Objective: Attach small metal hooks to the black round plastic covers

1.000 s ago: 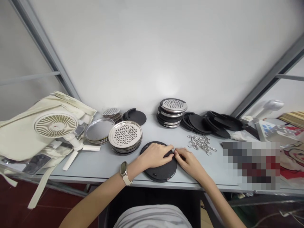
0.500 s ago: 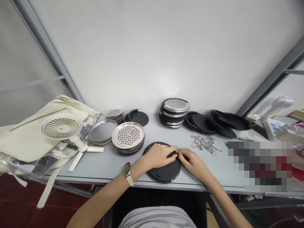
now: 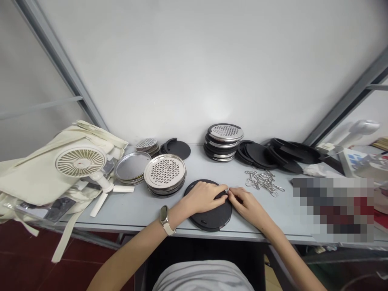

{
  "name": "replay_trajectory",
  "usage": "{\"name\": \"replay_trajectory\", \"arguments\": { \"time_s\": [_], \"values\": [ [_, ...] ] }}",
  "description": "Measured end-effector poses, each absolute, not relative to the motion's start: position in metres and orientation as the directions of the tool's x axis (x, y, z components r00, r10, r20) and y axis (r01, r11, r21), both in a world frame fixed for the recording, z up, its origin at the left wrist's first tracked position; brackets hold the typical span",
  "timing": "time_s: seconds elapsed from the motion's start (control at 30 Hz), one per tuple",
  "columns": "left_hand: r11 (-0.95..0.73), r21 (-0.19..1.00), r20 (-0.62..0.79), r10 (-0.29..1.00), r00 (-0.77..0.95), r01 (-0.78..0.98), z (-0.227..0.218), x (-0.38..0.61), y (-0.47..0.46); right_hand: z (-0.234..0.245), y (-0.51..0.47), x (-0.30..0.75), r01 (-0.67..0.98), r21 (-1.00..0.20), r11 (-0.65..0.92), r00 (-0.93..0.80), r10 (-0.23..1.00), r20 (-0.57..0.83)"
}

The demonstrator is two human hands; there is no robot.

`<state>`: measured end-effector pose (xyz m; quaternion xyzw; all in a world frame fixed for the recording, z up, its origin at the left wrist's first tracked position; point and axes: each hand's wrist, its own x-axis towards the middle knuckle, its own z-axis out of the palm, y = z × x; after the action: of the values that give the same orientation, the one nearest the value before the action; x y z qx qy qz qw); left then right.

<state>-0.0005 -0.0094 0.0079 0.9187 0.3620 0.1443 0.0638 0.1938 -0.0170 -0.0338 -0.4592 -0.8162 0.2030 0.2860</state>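
Observation:
In the head view, a black round plastic disc [image 3: 209, 219] lies at the table's front edge, with small slots in it. My left hand [image 3: 204, 197] rests over its upper part and holds it down, thumb and forefinger pointing to the disc's right rim. My right hand [image 3: 244, 202] is closed in a pinch at that rim, its fingertips nearly meeting the left forefinger. A small bright glint shows between the fingertips; most of what they pinch is hidden. To the right of my right hand lies a loose pile of bent metal wire clips [image 3: 263, 182].
Left of the disc stand stacked metal grater plates [image 3: 165, 171] and plain metal plates [image 3: 132, 166]. Behind is a stack of grater discs with black rims [image 3: 226, 133]. Black plastic parts [image 3: 259, 155] lie back right. A fan [image 3: 81, 161] and a cream bag [image 3: 30, 173] sit at left.
Both hands keep the same place at the disc's right rim, with hardly any finger movement. The whole view has shifted slightly.

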Motion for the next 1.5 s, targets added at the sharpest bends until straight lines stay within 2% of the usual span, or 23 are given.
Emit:
{"name": "replay_trajectory", "arguments": {
  "time_s": [1.5],
  "values": [
    [-0.713,0.187,0.206,0.702,0.682,0.676,0.0096,0.0005,-0.0092,-0.0327,-0.0169,0.1929,0.649,-0.584,0.487,-0.413,0.871,0.267]
  ]
}}
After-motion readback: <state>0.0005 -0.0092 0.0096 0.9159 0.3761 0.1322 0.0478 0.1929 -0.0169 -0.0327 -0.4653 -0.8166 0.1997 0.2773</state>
